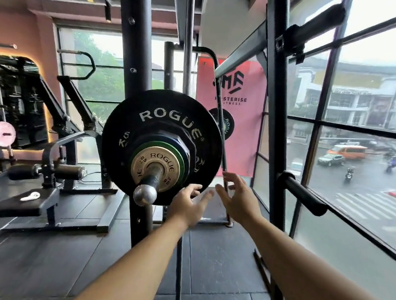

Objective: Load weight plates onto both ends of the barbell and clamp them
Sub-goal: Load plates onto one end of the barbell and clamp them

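Barbell sleeve [152,177] on the rack, carrying large black plate [163,122] and small silver plate [153,166]; left hand [188,204] and right hand [234,197] released, empty; no clamp visible; unclamped plates may slide off.

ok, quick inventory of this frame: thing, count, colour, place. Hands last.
large plate: 1, black, white ROGUE lettering, innermost on the near sleeve
green plate: 1, green, edge showing behind the small plate
small plate: 1, pale gold, outermost on the sleeve
barbell sleeve end: 1, silver, bare, no clamp visible
far plate: 1, black, other end of the bar, partly hidden
rack upright: 1, black, behind the large plate
banner: 1, red, back wall
bench pad: 1, black, left floor, small white item on it
left hand: 1, open, empty, by the large plate's lower right rim
right hand: 1, open, empty, right of the left hand
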